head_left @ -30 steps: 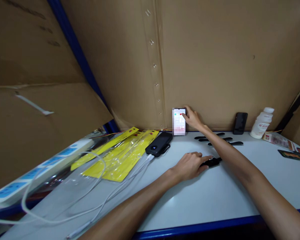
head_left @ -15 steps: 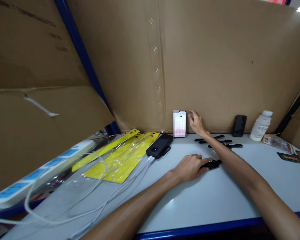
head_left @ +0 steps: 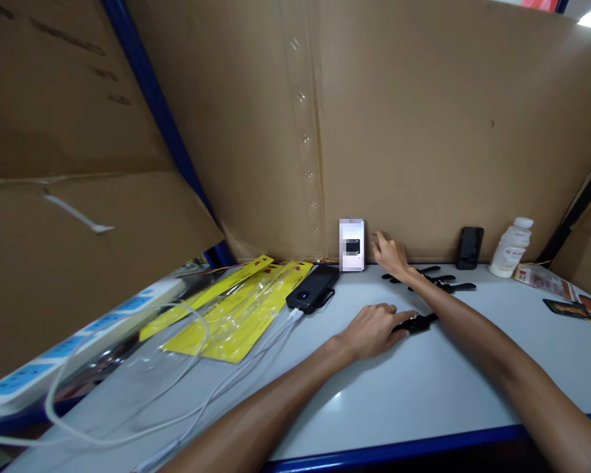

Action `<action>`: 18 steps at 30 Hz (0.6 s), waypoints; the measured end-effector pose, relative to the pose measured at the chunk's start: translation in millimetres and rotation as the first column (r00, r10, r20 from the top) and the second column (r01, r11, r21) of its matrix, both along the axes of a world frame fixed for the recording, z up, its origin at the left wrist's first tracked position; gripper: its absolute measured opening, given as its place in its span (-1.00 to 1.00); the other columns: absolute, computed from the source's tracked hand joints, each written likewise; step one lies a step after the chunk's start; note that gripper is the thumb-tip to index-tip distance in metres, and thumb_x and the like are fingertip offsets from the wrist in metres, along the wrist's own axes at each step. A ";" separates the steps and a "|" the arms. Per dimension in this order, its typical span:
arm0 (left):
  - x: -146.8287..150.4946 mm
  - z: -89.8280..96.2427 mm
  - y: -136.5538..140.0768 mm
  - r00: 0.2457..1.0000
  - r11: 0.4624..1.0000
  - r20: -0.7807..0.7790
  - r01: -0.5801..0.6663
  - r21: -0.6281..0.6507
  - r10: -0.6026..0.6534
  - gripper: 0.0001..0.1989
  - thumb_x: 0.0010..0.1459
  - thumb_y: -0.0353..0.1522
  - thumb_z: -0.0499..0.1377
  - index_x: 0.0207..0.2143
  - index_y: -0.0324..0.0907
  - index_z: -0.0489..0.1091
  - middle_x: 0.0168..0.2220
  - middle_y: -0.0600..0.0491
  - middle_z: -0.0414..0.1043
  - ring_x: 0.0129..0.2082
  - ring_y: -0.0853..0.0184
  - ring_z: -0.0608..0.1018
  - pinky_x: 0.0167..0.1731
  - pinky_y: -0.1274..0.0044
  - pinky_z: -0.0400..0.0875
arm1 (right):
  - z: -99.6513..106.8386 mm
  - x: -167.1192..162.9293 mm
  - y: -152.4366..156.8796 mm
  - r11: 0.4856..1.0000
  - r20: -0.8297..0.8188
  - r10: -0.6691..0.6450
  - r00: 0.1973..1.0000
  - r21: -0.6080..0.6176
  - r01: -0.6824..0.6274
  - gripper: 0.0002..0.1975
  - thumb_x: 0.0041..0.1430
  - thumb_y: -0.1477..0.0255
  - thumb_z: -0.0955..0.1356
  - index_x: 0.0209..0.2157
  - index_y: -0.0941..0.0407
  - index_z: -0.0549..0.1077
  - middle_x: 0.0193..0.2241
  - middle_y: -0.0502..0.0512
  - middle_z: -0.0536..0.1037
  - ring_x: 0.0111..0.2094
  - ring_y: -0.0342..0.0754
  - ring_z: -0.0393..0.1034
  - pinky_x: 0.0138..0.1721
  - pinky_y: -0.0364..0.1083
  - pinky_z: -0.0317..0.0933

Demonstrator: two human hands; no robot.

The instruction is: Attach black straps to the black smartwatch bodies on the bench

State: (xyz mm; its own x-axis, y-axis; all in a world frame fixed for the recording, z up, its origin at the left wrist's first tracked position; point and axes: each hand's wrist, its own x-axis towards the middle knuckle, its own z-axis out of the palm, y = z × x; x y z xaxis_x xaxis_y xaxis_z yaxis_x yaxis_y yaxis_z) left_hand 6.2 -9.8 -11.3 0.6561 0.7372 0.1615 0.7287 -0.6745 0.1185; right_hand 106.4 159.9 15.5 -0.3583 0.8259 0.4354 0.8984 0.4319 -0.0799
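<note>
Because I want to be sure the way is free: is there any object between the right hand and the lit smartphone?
Nothing visible stands between the right hand and the lit smartphone; only the cardboard wall shows through the gap, behind them.

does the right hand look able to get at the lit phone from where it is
Probably yes: the right hand is apart from the lit phone but close beside it, with nothing visible between them.

Left hand (head_left: pixel 373 330) touches a black object (head_left: pixel 419 323), right hand (head_left: pixel 390 255) near lit phone (head_left: pixel 353 245).
</note>
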 end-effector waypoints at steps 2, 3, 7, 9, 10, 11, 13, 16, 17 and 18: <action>-0.2 -0.3 0.3 1.000 1.000 0.006 0.002 0.004 -0.002 -0.54 0.40 -0.25 0.08 0.31 -0.02 0.28 -0.18 -0.04 0.53 -0.20 0.17 0.59 -0.26 0.43 0.43 | -0.2 -0.2 -1.4 0.998 0.098 0.047 0.994 0.033 -0.050 -0.43 0.46 0.35 0.09 0.44 0.07 0.02 -0.10 0.27 0.65 -0.17 0.12 0.56 -0.12 0.01 0.31; -0.3 -0.6 0.6 1.000 1.000 0.008 0.004 0.006 -0.004 -0.54 0.40 -0.25 0.08 0.31 -0.02 0.28 -0.19 -0.04 0.53 -0.20 0.17 0.59 -0.26 0.43 0.43 | -0.4 -0.8 -1.9 0.996 0.152 0.074 0.986 0.044 -0.082 -0.38 0.45 0.39 0.09 0.48 0.06 -0.08 -0.09 0.26 0.64 -0.17 0.11 0.56 -0.12 0.00 0.32; -0.8 -2.5 1.5 1.000 1.000 0.017 0.009 0.008 -0.009 -0.54 0.40 -0.25 0.08 0.31 -0.03 0.28 -0.18 -0.05 0.53 -0.19 0.16 0.59 -0.26 0.42 0.43 | -0.7 -7.0 -2.9 0.988 0.312 0.130 0.941 0.041 -0.150 -0.17 0.36 0.51 0.13 0.46 0.00 -0.51 -0.05 0.22 0.64 -0.20 0.06 0.55 -0.15 -0.02 0.35; -0.8 -3.2 1.5 1.000 1.000 0.018 0.009 0.007 -0.009 -0.54 0.40 -0.25 0.08 0.31 -0.04 0.28 -0.18 -0.05 0.53 -0.20 0.16 0.59 -0.25 0.41 0.43 | 0.0 -10.6 -3.0 0.987 0.333 0.138 0.933 0.032 -0.157 -0.12 0.33 0.54 0.14 0.43 -0.03 -0.60 -0.04 0.21 0.63 -0.22 0.06 0.56 -0.16 0.00 0.36; -0.8 -3.3 1.3 1.000 1.000 0.017 0.008 0.008 -0.008 -0.54 0.40 -0.25 0.08 0.31 -0.04 0.28 -0.18 -0.05 0.53 -0.20 0.16 0.59 -0.24 0.41 0.43 | 0.5 -11.9 -3.1 0.987 0.328 0.137 0.935 0.038 -0.158 -0.10 0.32 0.55 0.14 0.42 -0.03 -0.62 -0.02 0.21 0.63 -0.22 0.07 0.56 -0.16 0.01 0.36; -0.6 -3.1 0.9 1.000 1.000 0.014 0.006 0.010 -0.006 -0.54 0.40 -0.25 0.08 0.31 -0.05 0.28 -0.17 -0.05 0.53 -0.19 0.16 0.59 -0.24 0.41 0.43 | 1.2 -12.6 -3.4 0.987 0.316 0.131 0.940 0.047 -0.153 -0.10 0.32 0.54 0.13 0.41 -0.03 -0.64 -0.01 0.22 0.62 -0.21 0.08 0.56 -0.16 0.02 0.36; -0.1 -2.2 0.2 1.000 1.000 0.007 0.004 0.014 -0.004 -0.53 0.40 -0.26 0.08 0.32 -0.05 0.27 -0.17 -0.05 0.54 -0.18 0.16 0.59 -0.23 0.41 0.43 | 2.2 -12.2 -4.4 0.989 0.283 0.110 0.953 0.067 -0.134 -0.11 0.32 0.53 0.13 0.41 0.00 -0.65 0.02 0.26 0.60 -0.21 0.08 0.56 -0.15 0.03 0.36; 1.1 -0.3 -0.5 1.000 1.000 0.004 0.004 0.006 -0.004 -0.53 0.40 -0.26 0.09 0.32 -0.06 0.27 -0.16 -0.05 0.54 -0.17 0.16 0.59 -0.22 0.41 0.43 | 1.1 -8.2 -6.2 0.991 0.267 0.092 0.959 0.069 -0.114 -0.12 0.33 0.52 0.13 0.42 0.06 -0.63 0.02 0.30 0.60 -0.19 0.08 0.55 -0.13 0.01 0.35; 1.4 0.1 -0.6 1.000 1.000 0.007 0.003 0.003 -0.003 -0.53 0.40 -0.26 0.09 0.32 -0.06 0.28 -0.17 -0.05 0.54 -0.18 0.16 0.59 -0.22 0.41 0.43 | -0.3 -6.4 -6.7 0.990 0.274 0.097 0.957 0.068 -0.120 -0.13 0.34 0.51 0.13 0.43 0.06 -0.61 0.02 0.30 0.60 -0.19 0.08 0.55 -0.13 0.01 0.34; 1.5 0.3 -0.5 1.000 1.000 0.011 0.002 0.002 -0.002 -0.53 0.40 -0.26 0.09 0.32 -0.06 0.28 -0.17 -0.05 0.55 -0.18 0.16 0.59 -0.22 0.41 0.44 | -2.1 -4.6 -7.0 0.989 0.284 0.106 0.953 0.068 -0.131 -0.15 0.35 0.50 0.13 0.44 0.06 -0.58 0.03 0.30 0.59 -0.19 0.08 0.55 -0.13 0.01 0.34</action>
State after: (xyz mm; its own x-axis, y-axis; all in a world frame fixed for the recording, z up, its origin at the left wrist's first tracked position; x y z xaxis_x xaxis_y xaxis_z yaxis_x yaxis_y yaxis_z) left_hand 7.7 -10.3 -11.0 0.6559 0.7354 0.1702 0.7258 -0.6764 0.1257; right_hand 101.8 152.9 13.4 -0.5685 0.7343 0.3711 0.8215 0.5308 0.2081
